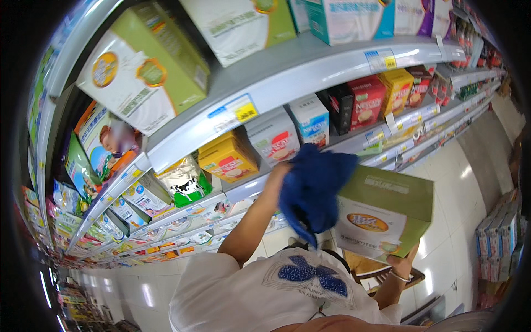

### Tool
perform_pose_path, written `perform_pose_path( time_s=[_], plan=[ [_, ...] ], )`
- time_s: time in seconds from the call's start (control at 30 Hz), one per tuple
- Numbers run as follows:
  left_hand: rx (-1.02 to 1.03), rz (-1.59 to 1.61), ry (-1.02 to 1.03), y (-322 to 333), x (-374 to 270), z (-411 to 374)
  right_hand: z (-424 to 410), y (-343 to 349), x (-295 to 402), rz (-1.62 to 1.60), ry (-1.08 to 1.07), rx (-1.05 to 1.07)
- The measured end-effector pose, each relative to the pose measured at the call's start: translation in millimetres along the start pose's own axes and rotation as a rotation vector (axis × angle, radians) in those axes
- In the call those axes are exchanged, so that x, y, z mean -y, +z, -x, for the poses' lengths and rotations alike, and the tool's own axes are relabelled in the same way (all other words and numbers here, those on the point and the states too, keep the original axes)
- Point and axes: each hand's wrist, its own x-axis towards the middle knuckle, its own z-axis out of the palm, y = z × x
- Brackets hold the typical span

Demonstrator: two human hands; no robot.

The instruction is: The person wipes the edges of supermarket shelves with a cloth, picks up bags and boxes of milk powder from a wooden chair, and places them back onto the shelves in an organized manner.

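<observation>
My left hand (283,169) is raised in front of the lower shelf, mostly hidden by the dark blue cloth (317,191) that it holds. The cloth hangs bunched and touches or overlaps the left side of a green and white carton (386,207). My right hand (404,258) supports this carton at its lower right corner, with the thumb on its front. The carton is tilted and bears an orange oval logo. Two similar green and white cartons, one at the upper left (141,70) and one at the top (244,29), stand on the upper shelf.
Nescafé boxes (271,141) and a milk powder bag (186,182) fill the shelf below, behind a price-tag rail (249,110). A brown stool or crate (365,265) is partly visible beneath the carton. Stacked packs (498,240) stand on the tiled floor at right.
</observation>
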Motion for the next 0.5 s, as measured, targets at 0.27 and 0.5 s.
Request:
perform_pose_path(
  time_s=[0.27,0.5],
  plan=[
    [-0.431,0.588,-0.162,-24.4,-118.9,53.2,-118.0,99.6,91.0,-0.208,-0.421,0.278],
    [-0.568,0.614,-0.287,-31.0,-121.5,75.6,-185.4,206.4,159.4,-0.192,-0.644,0.507]
  ],
)
